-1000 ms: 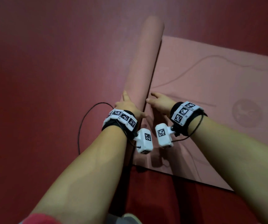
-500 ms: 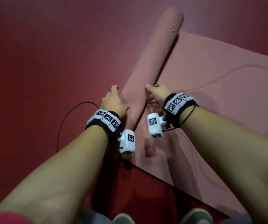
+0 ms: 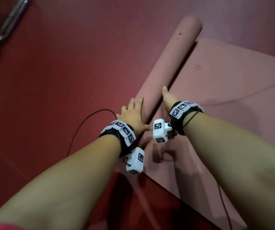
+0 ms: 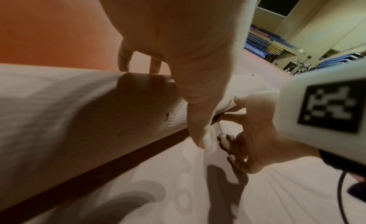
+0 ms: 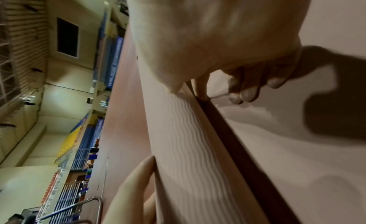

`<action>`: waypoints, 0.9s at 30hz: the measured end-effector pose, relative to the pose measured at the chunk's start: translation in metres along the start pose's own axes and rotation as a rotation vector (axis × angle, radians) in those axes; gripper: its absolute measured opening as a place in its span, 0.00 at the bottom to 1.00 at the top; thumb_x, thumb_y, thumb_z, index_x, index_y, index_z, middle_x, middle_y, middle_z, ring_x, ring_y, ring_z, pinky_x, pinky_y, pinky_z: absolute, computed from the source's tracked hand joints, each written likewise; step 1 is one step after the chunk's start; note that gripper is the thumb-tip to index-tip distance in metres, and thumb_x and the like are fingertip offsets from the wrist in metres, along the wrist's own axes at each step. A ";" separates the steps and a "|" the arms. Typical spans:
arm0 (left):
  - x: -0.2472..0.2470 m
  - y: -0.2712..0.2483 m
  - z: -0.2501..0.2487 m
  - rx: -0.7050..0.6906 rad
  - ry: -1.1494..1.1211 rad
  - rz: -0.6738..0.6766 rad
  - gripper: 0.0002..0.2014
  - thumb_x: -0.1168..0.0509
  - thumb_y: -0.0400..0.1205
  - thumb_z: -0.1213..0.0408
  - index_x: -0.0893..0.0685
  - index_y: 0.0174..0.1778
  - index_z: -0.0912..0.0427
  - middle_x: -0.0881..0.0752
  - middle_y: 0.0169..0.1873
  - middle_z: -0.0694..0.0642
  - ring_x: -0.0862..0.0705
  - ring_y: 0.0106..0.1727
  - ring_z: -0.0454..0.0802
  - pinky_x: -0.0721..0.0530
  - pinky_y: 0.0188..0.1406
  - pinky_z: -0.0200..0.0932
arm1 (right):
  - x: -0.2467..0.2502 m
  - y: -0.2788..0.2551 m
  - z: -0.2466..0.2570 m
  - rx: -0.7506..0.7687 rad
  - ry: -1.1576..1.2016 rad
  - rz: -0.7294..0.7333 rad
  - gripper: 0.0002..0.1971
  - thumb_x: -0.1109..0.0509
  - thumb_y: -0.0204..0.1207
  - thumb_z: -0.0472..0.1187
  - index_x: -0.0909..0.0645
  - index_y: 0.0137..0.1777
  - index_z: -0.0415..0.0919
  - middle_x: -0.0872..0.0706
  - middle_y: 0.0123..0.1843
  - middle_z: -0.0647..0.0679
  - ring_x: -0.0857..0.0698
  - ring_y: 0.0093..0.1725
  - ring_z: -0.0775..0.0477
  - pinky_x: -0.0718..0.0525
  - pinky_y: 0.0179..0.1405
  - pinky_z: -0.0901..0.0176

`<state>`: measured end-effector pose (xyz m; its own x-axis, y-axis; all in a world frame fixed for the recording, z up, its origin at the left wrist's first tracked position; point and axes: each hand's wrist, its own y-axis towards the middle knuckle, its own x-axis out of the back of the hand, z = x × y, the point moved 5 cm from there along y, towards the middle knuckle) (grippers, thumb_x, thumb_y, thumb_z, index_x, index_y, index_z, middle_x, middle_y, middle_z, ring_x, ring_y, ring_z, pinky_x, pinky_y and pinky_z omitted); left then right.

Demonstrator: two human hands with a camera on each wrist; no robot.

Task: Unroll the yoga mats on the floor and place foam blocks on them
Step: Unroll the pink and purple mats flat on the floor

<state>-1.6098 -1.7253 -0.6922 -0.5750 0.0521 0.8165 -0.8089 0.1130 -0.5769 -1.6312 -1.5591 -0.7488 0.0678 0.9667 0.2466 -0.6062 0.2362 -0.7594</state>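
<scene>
Two hands, left (image 3: pixel 131 116) and right (image 3: pixel 169 98), press loose, outstretched fingers against one half-unrolled pink yoga mat (image 3: pixel 166 63) on red floor (image 3: pixel 67 80).

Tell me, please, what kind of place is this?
Probably an indoor sports hall. The wrist views show tiered spectator seating along the far wall, a wide red floor and a high ceiling. A pink yoga mat lies partly unrolled.
</scene>
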 end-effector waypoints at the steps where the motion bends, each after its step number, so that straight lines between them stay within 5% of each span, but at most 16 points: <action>1: 0.000 0.004 0.002 0.012 0.005 0.006 0.63 0.22 0.63 0.34 0.59 0.85 0.39 0.50 0.87 0.50 0.39 0.81 0.62 0.32 0.72 0.73 | 0.001 0.002 0.001 0.017 -0.051 -0.003 0.34 0.51 0.84 0.64 0.23 0.74 0.40 0.20 0.72 0.38 0.21 0.71 0.34 0.29 0.76 0.42; 4: 0.003 0.020 0.010 0.015 -0.011 0.019 0.66 0.22 0.63 0.34 0.62 0.85 0.45 0.41 0.83 0.57 0.36 0.79 0.63 0.31 0.72 0.72 | -0.002 0.008 -0.001 0.125 -0.141 -0.054 0.25 0.41 0.86 0.53 0.24 0.75 0.37 0.20 0.74 0.39 0.23 0.74 0.37 0.28 0.76 0.47; 8: 0.012 0.050 0.040 -0.028 -0.028 0.051 0.65 0.21 0.68 0.41 0.64 0.86 0.46 0.33 0.76 0.60 0.32 0.75 0.65 0.28 0.69 0.64 | -0.026 0.022 0.001 0.244 -0.159 -0.131 0.36 0.30 0.78 0.53 0.34 0.82 0.37 0.25 0.78 0.41 0.21 0.73 0.41 0.24 0.72 0.44; 10: 0.016 0.066 0.058 -0.056 -0.047 0.085 0.63 0.21 0.67 0.45 0.62 0.86 0.43 0.33 0.74 0.63 0.33 0.75 0.67 0.28 0.71 0.62 | -0.041 0.032 0.007 0.224 -0.038 -0.112 0.40 0.26 0.76 0.48 0.39 0.84 0.37 0.22 0.75 0.40 0.16 0.57 0.44 0.17 0.59 0.48; 13: 0.026 0.088 0.084 -0.095 -0.070 0.147 0.60 0.22 0.67 0.45 0.56 0.87 0.41 0.34 0.73 0.64 0.34 0.75 0.67 0.28 0.73 0.60 | -0.058 0.040 0.024 0.172 0.102 -0.136 0.39 0.27 0.78 0.35 0.44 0.85 0.35 0.19 0.45 0.47 0.21 0.32 0.48 0.19 0.34 0.55; 18: 0.041 0.108 0.126 -0.209 -0.275 0.200 0.57 0.26 0.64 0.44 0.50 0.86 0.47 0.21 0.69 0.62 0.20 0.67 0.64 0.20 0.67 0.55 | -0.094 0.021 0.056 0.088 0.214 -0.268 0.31 0.32 0.81 0.37 0.39 0.82 0.40 0.21 0.46 0.41 0.24 0.28 0.49 0.25 0.19 0.62; 21: 0.046 0.103 0.141 -0.263 -0.380 0.324 0.46 0.26 0.71 0.44 0.41 0.81 0.51 0.16 0.62 0.57 0.15 0.57 0.61 0.16 0.59 0.51 | -0.112 0.008 0.074 0.042 0.312 -0.397 0.31 0.26 0.76 0.40 0.33 0.76 0.39 0.19 0.51 0.41 0.22 0.36 0.46 0.27 0.28 0.58; 24: 0.056 0.100 0.144 -0.321 -0.424 0.372 0.43 0.23 0.67 0.39 0.32 0.74 0.52 0.15 0.57 0.54 0.14 0.55 0.58 0.15 0.56 0.51 | -0.118 0.013 0.095 0.061 0.281 -0.458 0.31 0.21 0.65 0.45 0.32 0.64 0.48 0.16 0.61 0.44 0.14 0.51 0.42 0.13 0.44 0.47; 27: 0.066 0.107 0.145 -0.330 -0.398 0.309 0.26 0.25 0.71 0.45 0.19 0.59 0.56 0.12 0.50 0.56 0.13 0.49 0.56 0.14 0.46 0.47 | -0.127 0.022 0.122 0.157 0.212 -0.432 0.24 0.25 0.73 0.43 0.34 0.64 0.50 0.15 0.53 0.47 0.14 0.48 0.46 0.11 0.49 0.45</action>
<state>-1.7518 -1.8533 -0.7032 -0.8307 -0.2370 0.5037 -0.5529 0.4568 -0.6969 -1.7498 -1.6890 -0.7231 0.4884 0.7862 0.3787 -0.5979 0.6176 -0.5110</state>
